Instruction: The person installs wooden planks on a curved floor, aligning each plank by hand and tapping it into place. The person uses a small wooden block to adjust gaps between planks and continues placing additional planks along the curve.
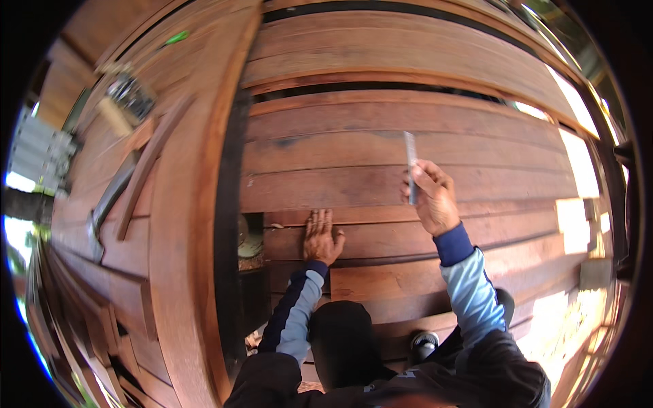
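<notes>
My left hand [322, 239] lies flat on the reddish-brown wooden boards [381, 187], fingers stretched out together and thumb out to the side. It holds nothing. Just left of it, a gap opens in the boards beside a thick raised beam [183, 224]. My right hand [435, 197], farther forward and to the right, is closed on a narrow flat metal strip [411, 160] that looks like a short steel ruler. The strip points away from me, held above the boards between thumb and fingers. Any markings on it are too blurred to make out.
Left of the beam lie a hammer [109, 198], a loose wooden stick [153, 166], a clear container or bag [132, 95] of small dark items and a green-handled tool [177, 37]. Long dark slots run between the far boards. My shoe [425, 342] is below.
</notes>
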`<state>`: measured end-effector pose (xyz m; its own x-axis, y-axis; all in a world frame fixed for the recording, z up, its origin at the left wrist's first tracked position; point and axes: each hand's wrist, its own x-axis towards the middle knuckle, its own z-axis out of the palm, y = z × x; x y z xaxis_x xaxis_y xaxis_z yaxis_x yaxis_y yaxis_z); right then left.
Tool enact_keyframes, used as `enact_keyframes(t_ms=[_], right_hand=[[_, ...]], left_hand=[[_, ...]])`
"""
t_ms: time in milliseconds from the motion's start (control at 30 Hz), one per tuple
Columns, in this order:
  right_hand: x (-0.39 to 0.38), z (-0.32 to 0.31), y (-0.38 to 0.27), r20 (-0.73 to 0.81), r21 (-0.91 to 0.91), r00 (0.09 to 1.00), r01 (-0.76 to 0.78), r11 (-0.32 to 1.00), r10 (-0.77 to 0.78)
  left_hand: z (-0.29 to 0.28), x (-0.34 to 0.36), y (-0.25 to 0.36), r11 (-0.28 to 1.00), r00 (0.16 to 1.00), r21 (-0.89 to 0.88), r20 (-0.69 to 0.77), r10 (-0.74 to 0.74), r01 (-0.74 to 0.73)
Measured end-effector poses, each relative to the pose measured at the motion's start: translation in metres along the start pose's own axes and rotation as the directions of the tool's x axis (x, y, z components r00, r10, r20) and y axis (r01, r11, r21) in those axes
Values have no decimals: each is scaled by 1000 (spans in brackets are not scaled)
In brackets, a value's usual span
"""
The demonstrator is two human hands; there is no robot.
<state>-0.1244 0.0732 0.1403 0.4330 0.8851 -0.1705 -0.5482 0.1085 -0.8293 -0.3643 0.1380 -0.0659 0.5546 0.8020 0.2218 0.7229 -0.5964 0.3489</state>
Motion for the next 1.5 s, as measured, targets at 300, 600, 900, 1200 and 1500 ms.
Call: enact_keyframes(t_ms=[300,600,900,1200,1500], right_hand=[[49,159,-20,439,-348,886,323,880,-151],[104,411,-20,817,-348,369,928,131,-444],[122,525,-9,947,-268,125,814,-516,-294],[182,562,11,971,-240,191,778,-581,-145],[180,555,20,975,-220,189,907,-359,-120]], left_hand=[[-7,-3,2,994,999,-95,32,-41,44],[-6,-4,2,993,998,-105,28,-47,50],[-11,-5,5,980,997,-186,4,-72,72],[-12,-6,3,991,999,-131,-28,-33,29],[-7,-2,3,988,998,-149,-34,-44,39]])
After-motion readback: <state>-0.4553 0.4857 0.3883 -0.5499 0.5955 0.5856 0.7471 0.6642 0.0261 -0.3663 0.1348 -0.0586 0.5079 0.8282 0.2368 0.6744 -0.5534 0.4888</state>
